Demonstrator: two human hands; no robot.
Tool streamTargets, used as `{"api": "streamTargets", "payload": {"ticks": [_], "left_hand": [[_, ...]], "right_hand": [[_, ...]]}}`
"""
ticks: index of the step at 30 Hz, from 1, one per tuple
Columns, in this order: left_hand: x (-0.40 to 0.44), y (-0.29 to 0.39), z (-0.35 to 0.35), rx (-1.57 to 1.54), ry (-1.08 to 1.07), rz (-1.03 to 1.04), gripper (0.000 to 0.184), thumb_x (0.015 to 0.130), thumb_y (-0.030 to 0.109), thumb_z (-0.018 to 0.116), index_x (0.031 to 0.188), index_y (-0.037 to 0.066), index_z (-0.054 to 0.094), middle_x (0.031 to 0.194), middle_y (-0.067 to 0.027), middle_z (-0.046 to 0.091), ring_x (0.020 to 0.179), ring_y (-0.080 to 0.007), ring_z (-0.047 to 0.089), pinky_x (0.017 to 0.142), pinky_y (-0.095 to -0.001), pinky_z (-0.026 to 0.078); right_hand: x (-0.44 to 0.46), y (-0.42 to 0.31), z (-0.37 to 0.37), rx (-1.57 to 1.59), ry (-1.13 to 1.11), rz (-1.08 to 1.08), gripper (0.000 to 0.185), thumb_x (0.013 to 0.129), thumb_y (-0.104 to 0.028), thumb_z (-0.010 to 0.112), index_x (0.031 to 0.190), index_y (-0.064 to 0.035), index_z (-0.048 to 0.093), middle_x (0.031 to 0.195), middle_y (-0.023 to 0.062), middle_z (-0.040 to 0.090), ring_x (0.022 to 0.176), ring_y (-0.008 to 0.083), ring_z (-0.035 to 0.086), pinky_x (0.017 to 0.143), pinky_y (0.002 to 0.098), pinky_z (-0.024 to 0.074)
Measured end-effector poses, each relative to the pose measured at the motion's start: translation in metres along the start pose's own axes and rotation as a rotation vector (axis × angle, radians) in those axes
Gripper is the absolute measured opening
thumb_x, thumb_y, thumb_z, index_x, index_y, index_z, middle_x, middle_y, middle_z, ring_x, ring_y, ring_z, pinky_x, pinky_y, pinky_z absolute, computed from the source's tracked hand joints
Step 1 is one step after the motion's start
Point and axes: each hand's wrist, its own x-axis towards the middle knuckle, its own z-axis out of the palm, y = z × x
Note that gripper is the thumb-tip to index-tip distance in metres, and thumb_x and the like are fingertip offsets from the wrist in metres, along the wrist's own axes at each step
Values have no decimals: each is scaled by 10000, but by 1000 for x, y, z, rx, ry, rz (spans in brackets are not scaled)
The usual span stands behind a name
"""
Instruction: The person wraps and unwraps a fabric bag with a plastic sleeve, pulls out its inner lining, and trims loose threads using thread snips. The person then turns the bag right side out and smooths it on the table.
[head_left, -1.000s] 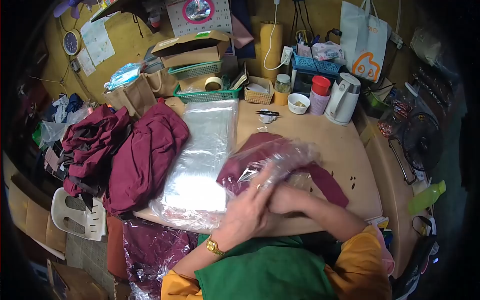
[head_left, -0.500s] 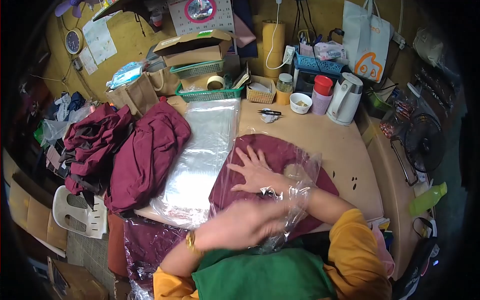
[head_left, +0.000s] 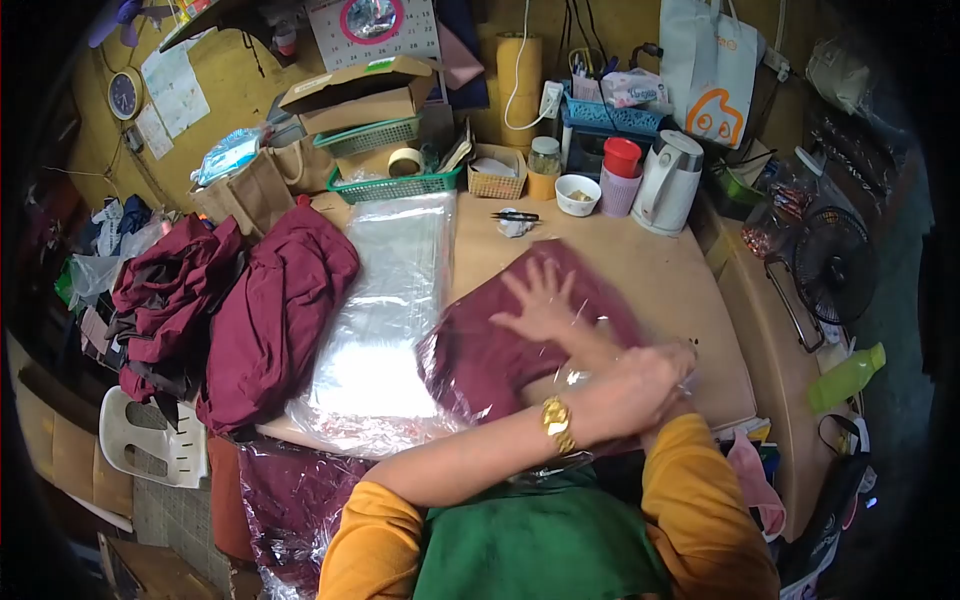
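Centre: maroon garment [head_left: 482, 345], seemingly inside the clear bag [head_left: 575, 378], beneath the spread right hand [head_left: 543, 305]. Right of centre: the left hand [head_left: 640, 382] has crossed over the right forearm [head_left: 600, 350], closed; blur hides whether it holds plastic. The garment appears pinned for adjusting the bag.

The right hand [head_left: 543, 303] spreads over a maroon garment [head_left: 478, 345] on the table [head_left: 672, 262]; the left hand [head_left: 643, 384], blurred, crosses the right forearm [head_left: 592, 347]. Clear plastic bags [head_left: 385, 300] lie just beside the garment.

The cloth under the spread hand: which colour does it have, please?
The cloth is maroon, a dark purplish red; it shows best in the head view.
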Motion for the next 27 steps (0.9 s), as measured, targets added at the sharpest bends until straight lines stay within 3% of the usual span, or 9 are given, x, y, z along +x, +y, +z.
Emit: {"api": "streamTargets", "payload": {"ticks": [3,5,8,9,14,17,21,23,27], "left_hand": [[-50,42,-42,83,112,109,595,836,285,713,1315,27,473,1077,-190,544,992,-367,575,777,-446,483],[-90,34,-58,295,58,-48,738,814,335,744,1413,74,401,1079,-159,495,1032,-337,527,796,-426,461],[-133,6,-25,255,90,-354,648,799,247,759,1361,95,474,976,-139,487,903,-331,553,743,-419,475],[-145,-9,-10,258,88,-354,648,799,247,759,1361,95,474,976,-139,487,903,-331,553,743,-419,475],[-162,-32,15,147,197,-284,429,800,56,689,1218,72,599,840,-116,476,742,-294,566,651,-405,480],[-153,-27,14,53,256,-194,349,801,17,669,1147,44,627,834,-135,493,731,-309,572,644,-409,479],[-146,-30,16,-240,225,-91,267,807,-1,665,1073,16,646,839,-142,523,739,-303,569,648,-385,478],[-142,-25,14,-384,22,-146,215,814,-2,663,1029,-7,650,845,-153,543,765,-308,569,670,-363,478],[-151,-29,-29,-670,-92,-34,260,856,74,686,1104,3,657,971,-112,633,874,-238,605,712,-328,496]], "right_hand": [[-4,55,-13,-36,59,84,761,851,-626,581,1448,-179,426,1570,252,196,1467,452,93,1119,699,59],[2,70,-12,-68,97,126,689,865,-562,615,1404,-155,482,1553,244,253,1465,428,147,1136,670,102],[-7,54,15,558,-88,-401,555,886,-446,650,1326,-125,546,1486,208,380,1426,376,285,1159,579,189],[-19,27,18,515,-11,-556,532,890,-439,649,1307,-122,557,1461,192,420,1409,366,324,1165,556,206],[-6,-1,15,35,-166,-407,890,865,-751,429,1557,-235,213,1607,221,109,1475,461,42,1108,718,26],[8,-32,-15,238,-301,-155,857,856,-752,449,1551,-300,231,1614,218,80,1470,482,8,1088,744,0],[-1,-53,11,26,-160,-254,853,842,-757,464,1544,-326,244,1617,208,73,1466,492,-22,1062,774,-25],[3,-53,12,43,-147,-244,856,840,-752,471,1545,-321,244,1616,205,85,1467,489,-12,1053,784,-31],[0,-54,12,52,-111,-231,861,840,-734,494,1543,-303,248,1612,202,113,1469,479,20,1075,765,-6]]}}
